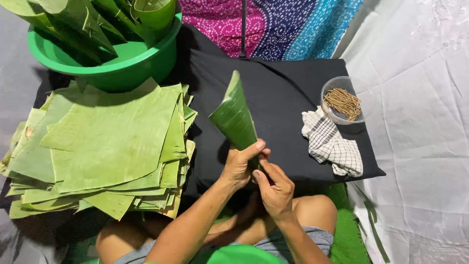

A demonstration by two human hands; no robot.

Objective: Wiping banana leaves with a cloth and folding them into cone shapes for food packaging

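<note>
fingers of left hand and right hand pinched shut on narrow base of banana-leaf cone; long axis rising up and away over black cushion, left hand nearer.

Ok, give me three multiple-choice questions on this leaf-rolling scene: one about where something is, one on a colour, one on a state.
1. Where does the checked cloth lie?
A. in the green basin
B. beside the clear bowl of sticks
C. on the leaf stack

2. What colour is the basin?
A. green
B. red
C. white

3. What state is the held leaf in?
A. flat
B. torn apart
C. rolled into a cone

Answers: B, the cloth touches the bowl's edge; A, its rim is green; C, left hand and right hand hold its narrow end.
</note>
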